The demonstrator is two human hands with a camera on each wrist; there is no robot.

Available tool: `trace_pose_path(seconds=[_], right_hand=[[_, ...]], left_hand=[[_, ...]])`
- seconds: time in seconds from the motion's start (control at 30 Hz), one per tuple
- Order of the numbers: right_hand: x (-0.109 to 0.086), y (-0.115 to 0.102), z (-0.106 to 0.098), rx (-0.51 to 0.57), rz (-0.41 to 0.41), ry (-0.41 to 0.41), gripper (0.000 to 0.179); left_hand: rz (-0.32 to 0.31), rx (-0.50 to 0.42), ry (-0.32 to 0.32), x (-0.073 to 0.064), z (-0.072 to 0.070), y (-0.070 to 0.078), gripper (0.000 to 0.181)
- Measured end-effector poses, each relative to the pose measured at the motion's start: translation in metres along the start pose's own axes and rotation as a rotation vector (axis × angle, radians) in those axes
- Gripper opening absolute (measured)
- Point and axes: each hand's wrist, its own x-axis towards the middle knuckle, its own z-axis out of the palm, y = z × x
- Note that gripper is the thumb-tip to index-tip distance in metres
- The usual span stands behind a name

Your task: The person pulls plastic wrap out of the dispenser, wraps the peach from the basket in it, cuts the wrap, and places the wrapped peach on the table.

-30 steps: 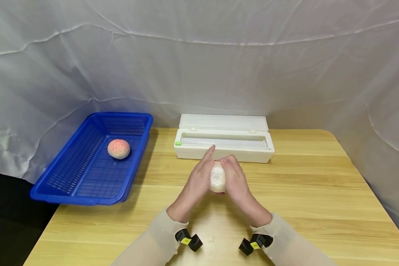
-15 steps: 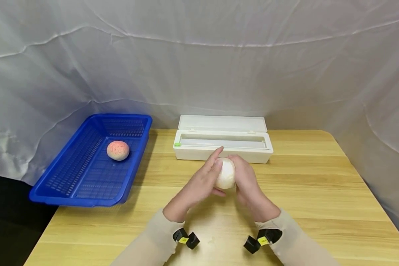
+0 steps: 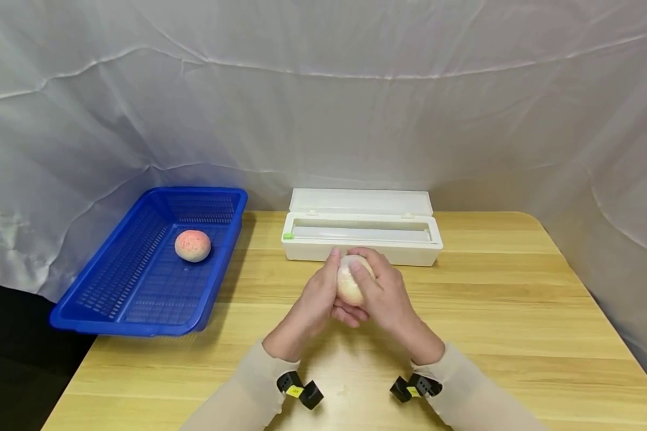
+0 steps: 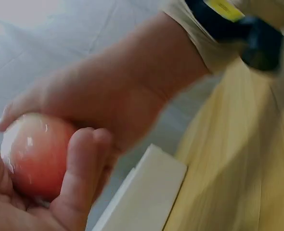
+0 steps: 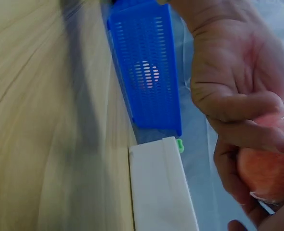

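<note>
Pink-and-cream, the peach (image 3: 349, 288) sits glossy under clear film (image 4: 30, 142), held above the tabletop (image 3: 507, 311), in front of the open white film dispenser (image 3: 410, 255). 2 hands are on it: I find the left hand (image 3: 316, 297) cupped round its side and underneath, the right hand (image 3: 389, 294) gripping the opposite side with its thumb (image 3: 362, 278) across the face. A 2nd peach (image 3: 192, 246) lies in the blue basket (image 3: 129, 327), well apart on the left. I judge the step to be pressing the film snug. I advise rotating the fruit in small turns, the left hand cradling while the thumb smooths creases, pressure light and even. Blurred wrist views prevent my confirming whether any film edge is loose.
</note>
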Motion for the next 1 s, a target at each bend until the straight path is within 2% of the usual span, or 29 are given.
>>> trace_pose_path(seconds=[0.07, 0.17, 0.3, 0.37, 0.47, 0.53, 0.63, 0.7, 0.8, 0.9, 1.0], right_hand=[[-0.001, 0.001, 0.002, 0.049, -0.01, 0.073, 0.026], [-0.002, 0.002, 0.004, 0.11, -0.02, 0.137, 0.025], [-0.003, 0.002, 0.006, 0.127, 0.016, 0.165, 0.028], [-0.002, 0.001, 0.004, 0.171, 0.075, 0.158, 0.031], [0.002, -0.003, -0.001, 0.319, 0.19, 0.124, 0.037], [0.004, -0.006, -0.005, 0.368, 0.267, 0.091, 0.043], [0.007, -0.008, -0.009, 0.425, 0.318, 0.028, 0.052], [0.007, -0.008, -0.009, 0.432, 0.295, -0.003, 0.056], [0.005, -0.005, -0.004, 0.427, 0.188, -0.003, 0.052], [0.0, -0.002, 0.002, 0.328, 0.106, 0.058, 0.043], [-0.001, -0.001, 0.005, 0.296, 0.114, 0.125, 0.037]], left_hand=[[0.039, 0.075, -0.029, 0.0, 0.002, 0.0, 0.078], [0.11, 0.172, -0.003, 0.001, 0.004, -0.002, 0.07], [0.12, 0.214, 0.034, 0.0, 0.006, -0.001, 0.07], [0.121, 0.214, 0.029, -0.001, 0.005, 0.001, 0.072], [0.12, 0.193, 0.01, -0.003, 0.003, 0.004, 0.071], [0.115, 0.175, -0.009, -0.004, 0.002, 0.004, 0.068], [0.095, 0.152, -0.008, -0.003, 0.003, 0.004, 0.067], [0.079, 0.123, 0.014, -0.001, 0.004, 0.003, 0.068], [0.059, 0.069, 0.053, 0.0, 0.005, 0.001, 0.076], [0.047, 0.037, 0.059, 0.0, 0.006, -0.001, 0.08], [0.048, 0.028, 0.035, 0.0, 0.006, -0.002, 0.082]])
